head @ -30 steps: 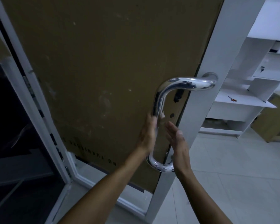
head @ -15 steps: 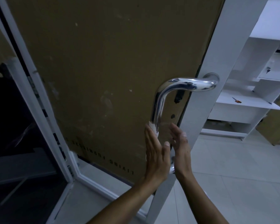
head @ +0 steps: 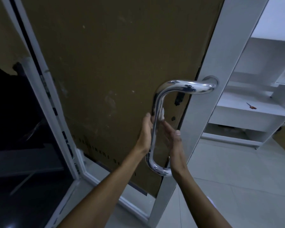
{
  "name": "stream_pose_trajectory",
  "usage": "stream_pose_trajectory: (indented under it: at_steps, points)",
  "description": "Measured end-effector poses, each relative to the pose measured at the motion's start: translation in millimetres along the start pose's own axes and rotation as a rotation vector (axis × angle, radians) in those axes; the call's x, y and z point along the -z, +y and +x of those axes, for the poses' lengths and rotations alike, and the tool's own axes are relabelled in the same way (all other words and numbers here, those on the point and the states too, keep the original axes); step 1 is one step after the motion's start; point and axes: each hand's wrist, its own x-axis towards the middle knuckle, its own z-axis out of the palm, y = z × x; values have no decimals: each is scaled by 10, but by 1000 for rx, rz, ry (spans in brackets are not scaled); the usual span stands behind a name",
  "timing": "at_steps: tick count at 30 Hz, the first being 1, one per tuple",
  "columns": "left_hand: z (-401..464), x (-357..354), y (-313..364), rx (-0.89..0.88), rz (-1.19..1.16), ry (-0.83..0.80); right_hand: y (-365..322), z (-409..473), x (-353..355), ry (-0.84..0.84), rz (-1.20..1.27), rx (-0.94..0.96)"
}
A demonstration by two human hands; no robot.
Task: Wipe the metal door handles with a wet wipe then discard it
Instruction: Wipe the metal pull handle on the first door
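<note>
The left hand, at about eight o'clock from the handle's upper bend, curls around the vertical bar of the metal door handle, apparently pressing the wet wipe against it (a white tuft shows at the bar's right). The right hand, fingers straight, hovers beside, probably steadying.

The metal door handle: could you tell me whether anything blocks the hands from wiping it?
Nothing visible does. The left hand is already on the door handle, with the white wet wipe showing against the bar, and the right hand is right beside the bar.
</note>
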Motion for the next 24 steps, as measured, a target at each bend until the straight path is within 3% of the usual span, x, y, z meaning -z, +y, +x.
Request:
stream_pose_trajectory:
  at_steps: [3, 7, 9, 13, 16, 21, 24]
  points:
    - [-227, -23, -293, -23, 96, 72, 66, -55, -28, -52, 18, -50]
    - [-516, -95, -687, -177, 469, 93, 92, -70, -40, -91, 16, -84]
    - [-545, -133, -737, -188, 542, 132, 90, -43, -35, -88, 25, -79]
    - [-254, -145, -422, -33, 367, 172, 64, -20, -31, -51, 48, -52]
    - [17, -38, -121, 61, 141, 62, 32, -28, -26, -29, 54, -37]
    - [-9, -19, -140, 4, 78, 38, 32, -86, -1, 67, 30, -29]
    - [-205, -35, -437, -55, 200, 86, 37, -161, -9, 130, -40, -10]
